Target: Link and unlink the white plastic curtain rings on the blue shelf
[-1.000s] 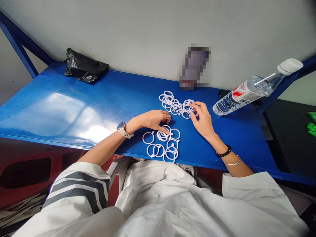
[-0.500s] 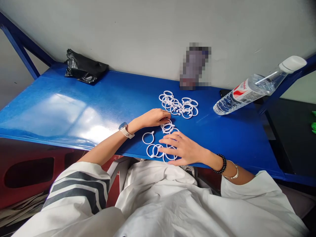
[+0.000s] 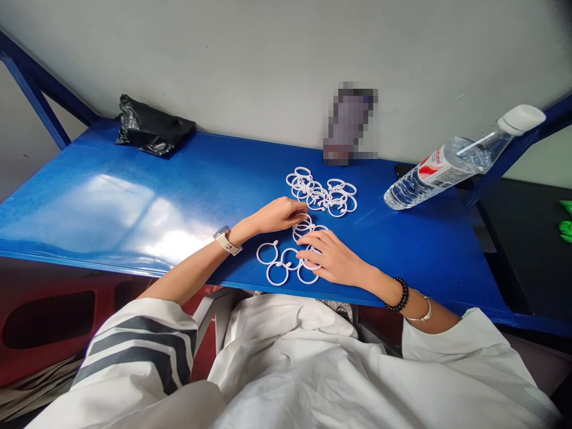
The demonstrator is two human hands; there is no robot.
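Note:
My left hand (image 3: 282,214) is closed, its fingers bent down at the edge of a white curtain ring (image 3: 302,221) in the near group. Thumb and fingertips are partly hidden, but they appear to pinch that ring. My right hand (image 3: 336,260) lies lower down, fingers stretched and a little apart over several more rings, covering parts of them. Each ring is a thin white loop with a small eyelet. One ring (image 3: 267,254) lies at the left of the near group, and another ring (image 3: 277,274) is closest to the table edge. Beyond my hands is a tangled pile of rings (image 3: 316,196).
The blue table (image 3: 232,173) meets a grey wall. A black plastic bag (image 3: 152,128) lies at the back left. A blurred-out object (image 3: 348,125) leans on the wall. At the right stands a water bottle (image 3: 440,167), with a dark flat object (image 3: 404,171) behind it.
My right hand has moved slightly up and away from the table edge, its fingers drawn closer together. Rings beneath it have shifted and spread apart. The left hand stays almost in place.

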